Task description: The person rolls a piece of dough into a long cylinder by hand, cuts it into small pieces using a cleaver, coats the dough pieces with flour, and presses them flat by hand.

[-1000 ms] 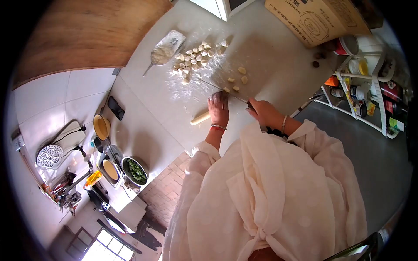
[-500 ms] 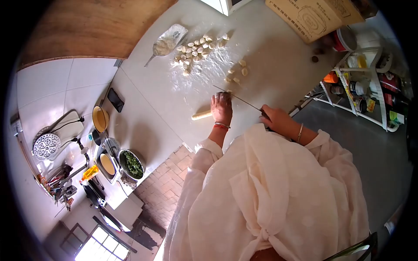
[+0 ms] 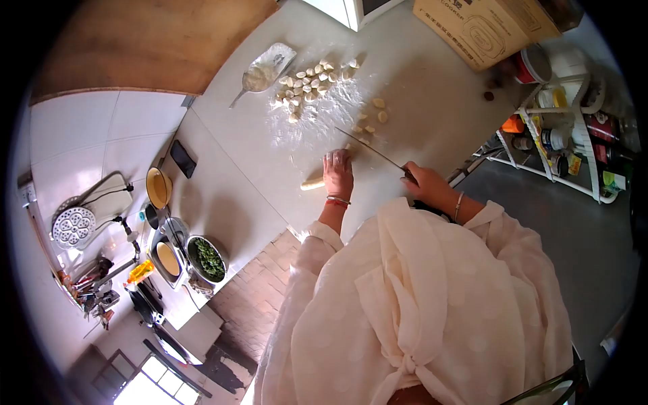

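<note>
My left hand [image 3: 338, 174] rests on a pale dough roll [image 3: 312, 183], fingers bent over it; one end of the roll sticks out to the left and the covered part is hidden. In my right hand [image 3: 428, 184] is a knife [image 3: 372, 149], gripped by the handle, its thin blade pointing up and left past the fingertips of my left hand. Several cut dough pieces [image 3: 368, 128] lie just beyond the blade. Farther up, a larger group of dough pieces [image 3: 307, 86] sits on scattered white flour [image 3: 312, 115].
A flour scoop [image 3: 260, 75] lies at the upper left of the counter. On the left are a phone [image 3: 182, 158], a yellow bowl [image 3: 158, 187] and a bowl of chopped greens [image 3: 208, 259]. A cardboard box [image 3: 482, 30] and a bottle rack [image 3: 574, 142] stand on the right.
My left hand has slid slightly left along the dough roll, away from the knife, and less of the roll shows. The knife stays in my right hand. The view has shifted a little.
</note>
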Motion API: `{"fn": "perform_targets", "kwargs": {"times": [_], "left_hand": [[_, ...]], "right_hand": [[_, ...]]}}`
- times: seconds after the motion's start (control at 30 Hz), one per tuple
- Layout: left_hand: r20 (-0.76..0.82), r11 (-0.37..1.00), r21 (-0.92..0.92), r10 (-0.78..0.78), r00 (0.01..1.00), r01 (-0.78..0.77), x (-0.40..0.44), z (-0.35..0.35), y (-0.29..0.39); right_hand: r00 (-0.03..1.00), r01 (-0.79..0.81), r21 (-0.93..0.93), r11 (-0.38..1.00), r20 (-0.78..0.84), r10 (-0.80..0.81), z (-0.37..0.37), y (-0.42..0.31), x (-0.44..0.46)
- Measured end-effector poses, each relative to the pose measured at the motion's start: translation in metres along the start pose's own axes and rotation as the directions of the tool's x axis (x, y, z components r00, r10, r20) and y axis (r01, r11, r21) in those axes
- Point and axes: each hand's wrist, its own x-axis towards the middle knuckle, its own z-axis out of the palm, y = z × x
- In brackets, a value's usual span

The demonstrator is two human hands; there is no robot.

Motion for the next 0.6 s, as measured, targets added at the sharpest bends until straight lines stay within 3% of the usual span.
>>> {"fn": "perform_targets", "kwargs": {"times": [0.13,0.3,0.43,0.6], "left_hand": [[0.008,0.995,-0.058,-0.084,0.996,0.084,0.006,-0.003,-0.001],[0.025,0.997,0.063,-0.038,0.999,0.037,0.007,-0.001,-0.008],[0.045,0.992,0.125,-0.005,0.999,0.0,0.006,0.006,-0.016],[0.101,0.994,0.084,-0.074,0.992,0.066,0.011,0.001,-0.008]], "right_hand": [[0.997,0.052,-0.038,0.998,0.055,-0.049,-0.011,-0.025,0.002],[0.996,0.073,-0.12,0.99,0.068,-0.065,0.0,-0.027,0.005],[0.996,0.041,-0.154,0.987,0.086,-0.028,0.003,-0.035,0.006],[0.99,-0.059,-0.107,0.992,0.125,0.072,0.003,-0.047,0.012]]}}
